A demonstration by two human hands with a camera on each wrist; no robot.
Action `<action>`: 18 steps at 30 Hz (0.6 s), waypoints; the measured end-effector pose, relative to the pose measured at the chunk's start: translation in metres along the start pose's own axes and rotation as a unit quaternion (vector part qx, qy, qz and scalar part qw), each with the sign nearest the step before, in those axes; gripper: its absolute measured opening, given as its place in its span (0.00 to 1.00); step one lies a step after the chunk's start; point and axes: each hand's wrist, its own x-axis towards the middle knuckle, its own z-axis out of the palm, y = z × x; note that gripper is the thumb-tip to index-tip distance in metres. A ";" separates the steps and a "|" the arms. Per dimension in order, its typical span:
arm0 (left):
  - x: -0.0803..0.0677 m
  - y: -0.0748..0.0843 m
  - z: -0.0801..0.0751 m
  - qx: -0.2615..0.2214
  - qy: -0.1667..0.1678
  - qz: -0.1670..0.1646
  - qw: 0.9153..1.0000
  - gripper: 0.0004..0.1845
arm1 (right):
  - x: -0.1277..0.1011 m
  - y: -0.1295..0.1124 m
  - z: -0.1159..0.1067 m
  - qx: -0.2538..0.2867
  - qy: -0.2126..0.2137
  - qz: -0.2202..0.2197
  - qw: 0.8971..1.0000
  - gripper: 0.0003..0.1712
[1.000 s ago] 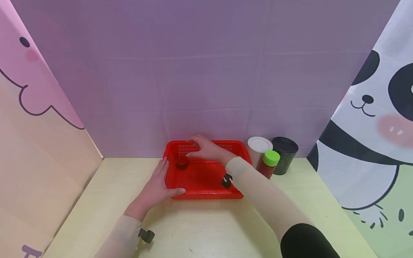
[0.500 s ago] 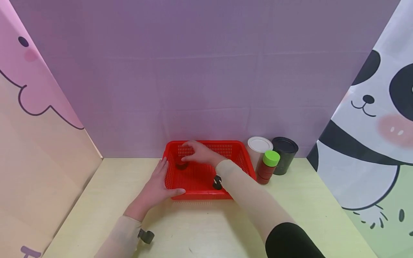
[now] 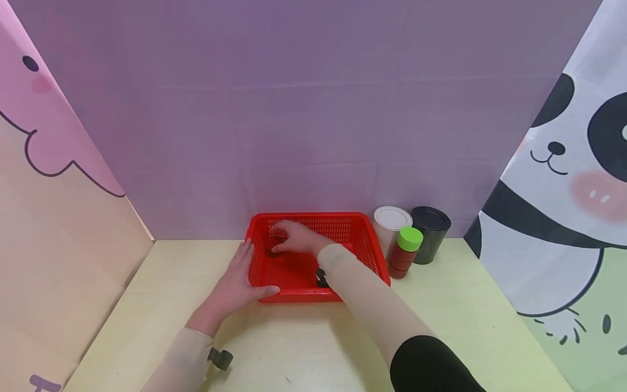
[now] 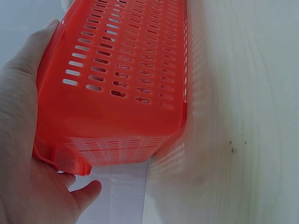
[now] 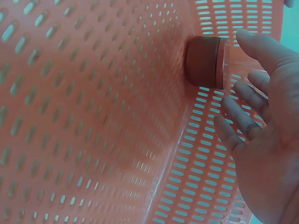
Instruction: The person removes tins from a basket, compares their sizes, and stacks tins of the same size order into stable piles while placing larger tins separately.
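Dark-red small jar [image 5: 204, 61] sits on the floor of the red perforated basket [image 3: 360, 239], near its far left corner. Right hand [image 3: 294, 238] reaches in, fingers [image 5: 243, 105] spread, not gripping. Left hand [image 3: 238, 283] braces the basket's near left corner, fingers straight. Best closed squarely round the jar, basket held firm.
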 end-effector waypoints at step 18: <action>0.000 0.000 0.001 0.001 0.002 -0.005 1.000 0.74 | 0.005 0.000 0.008 0.001 -0.021 0.018 1.000 0.41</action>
